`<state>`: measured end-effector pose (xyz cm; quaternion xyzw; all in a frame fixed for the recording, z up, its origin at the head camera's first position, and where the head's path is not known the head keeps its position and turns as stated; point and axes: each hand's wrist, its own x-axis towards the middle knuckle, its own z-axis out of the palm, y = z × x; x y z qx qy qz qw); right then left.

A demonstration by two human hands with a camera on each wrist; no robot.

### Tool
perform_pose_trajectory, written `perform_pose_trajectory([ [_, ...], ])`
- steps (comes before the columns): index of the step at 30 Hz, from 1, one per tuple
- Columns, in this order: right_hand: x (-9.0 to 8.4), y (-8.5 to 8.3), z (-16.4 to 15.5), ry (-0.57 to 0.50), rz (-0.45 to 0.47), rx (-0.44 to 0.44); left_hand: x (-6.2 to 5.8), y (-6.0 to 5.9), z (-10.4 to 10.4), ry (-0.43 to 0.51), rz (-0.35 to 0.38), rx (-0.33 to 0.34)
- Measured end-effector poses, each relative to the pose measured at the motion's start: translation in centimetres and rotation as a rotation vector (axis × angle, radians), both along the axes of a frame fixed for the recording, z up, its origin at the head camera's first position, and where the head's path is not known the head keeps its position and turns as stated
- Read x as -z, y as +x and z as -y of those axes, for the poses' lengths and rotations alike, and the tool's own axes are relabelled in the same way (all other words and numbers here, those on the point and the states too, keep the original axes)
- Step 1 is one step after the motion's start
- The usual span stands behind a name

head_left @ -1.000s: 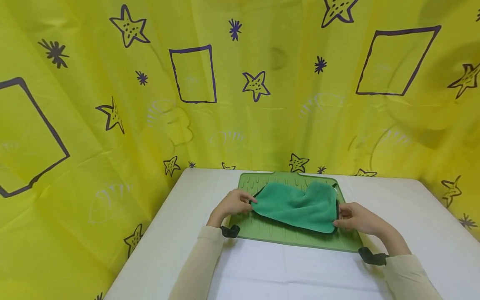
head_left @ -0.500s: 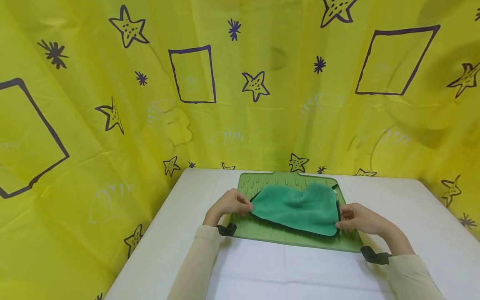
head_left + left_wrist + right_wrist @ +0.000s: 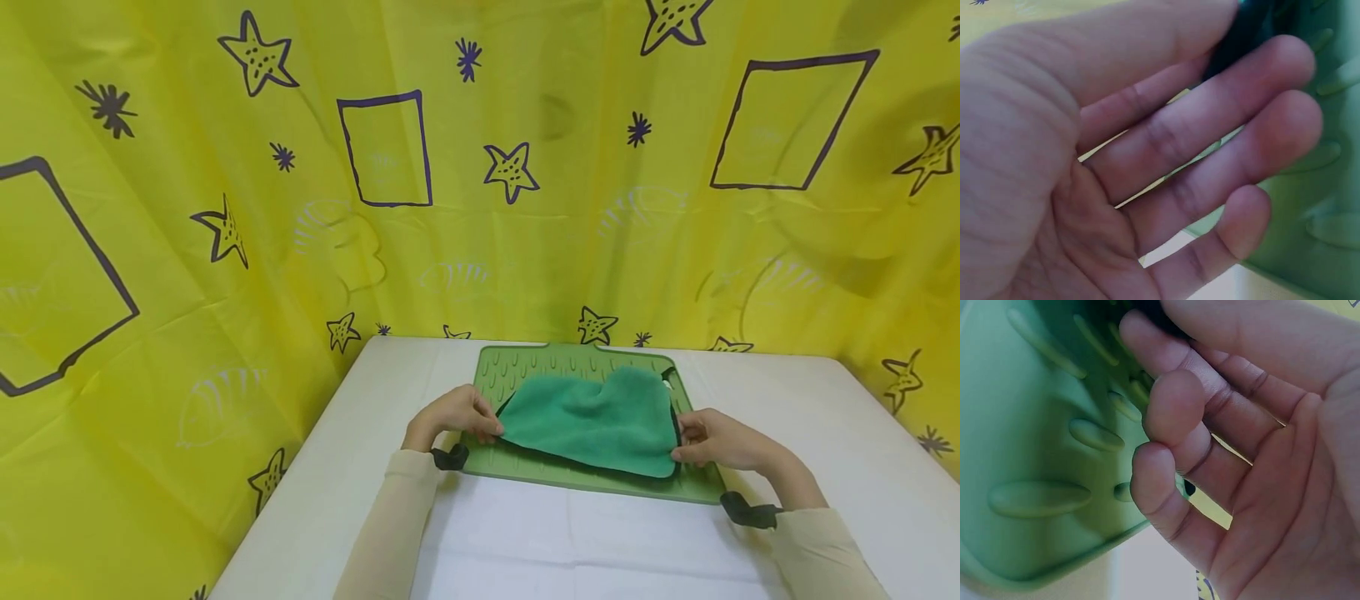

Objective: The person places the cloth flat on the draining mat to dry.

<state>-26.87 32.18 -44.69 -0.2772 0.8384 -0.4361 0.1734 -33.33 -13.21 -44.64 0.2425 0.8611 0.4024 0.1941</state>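
Observation:
A green cloth [image 3: 592,425] with black edging lies spread and slightly rumpled over a light green ribbed mat [image 3: 517,468]. My left hand [image 3: 456,414] pinches its near left corner between thumb and index finger. At the right edge, close to the near corner, my right hand [image 3: 726,439] pinches the black border. In the left wrist view, dark edging [image 3: 1238,47] sits under the thumb, while the other fingers [image 3: 1197,137] are loosely bent over the mat. The right wrist view shows similarly bent fingers [image 3: 1175,409] beside the mat's raised ribs [image 3: 1041,499].
The mat rests on a white-covered table [image 3: 517,533]. A yellow curtain [image 3: 465,242] with stars and rectangles printed on it hangs behind the table and along its sides. Black bands [image 3: 450,457] circle both wrists.
My left hand has come slightly left and nearer, its fingers closing on the cloth's corner. The cloth's near edge has shifted a little toward me; my right hand has moved slightly nearer with it.

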Motion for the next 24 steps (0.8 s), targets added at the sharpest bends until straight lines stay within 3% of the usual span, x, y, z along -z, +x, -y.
perform_pose_trajectory([
  [6,0.4,0.2,0.0,0.062,0.044,0.024,0.2,0.5,-0.5,-0.032,0.043,0.007],
  [14,0.7,0.1,-0.1,0.118,0.052,0.066,0.2,0.5,-1.0,-0.068,0.035,0.006],
  [18,0.7,-0.1,-0.2,0.144,0.039,0.139,0.1,0.1,-0.6,-0.076,-0.015,-0.043],
  [24,0.5,-0.1,-0.4,0.159,-0.007,0.297,0.2,-0.4,-0.5,-0.029,-0.168,-0.177],
])
